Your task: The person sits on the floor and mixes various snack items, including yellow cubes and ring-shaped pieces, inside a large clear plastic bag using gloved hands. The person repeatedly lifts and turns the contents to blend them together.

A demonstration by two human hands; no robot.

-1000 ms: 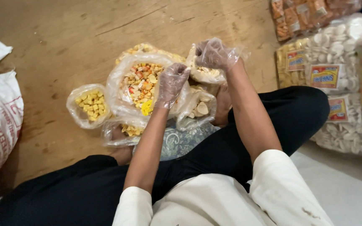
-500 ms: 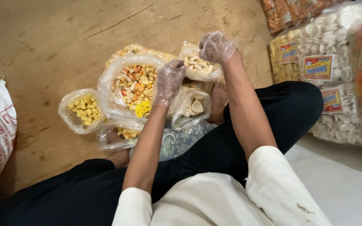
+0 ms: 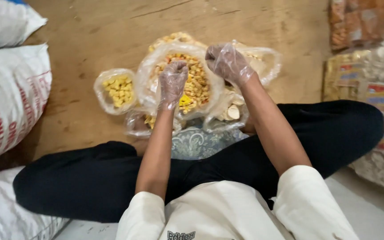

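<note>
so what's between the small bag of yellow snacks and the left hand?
Head view: the clear plastic wall of the big mixed-snack bag. Left hand is over that bag; small yellow bag sits beside it.

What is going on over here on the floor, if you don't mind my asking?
A person sits cross-legged on a wooden floor, wearing thin clear plastic gloves. The left hand and the right hand are both closed into fists over a large clear bag of mixed orange and yellow snacks. A smaller bag of yellow snack pieces lies to the left, and a bag of pale round crackers lies by the knees. White sacks and packaged snacks line the sides.
</note>
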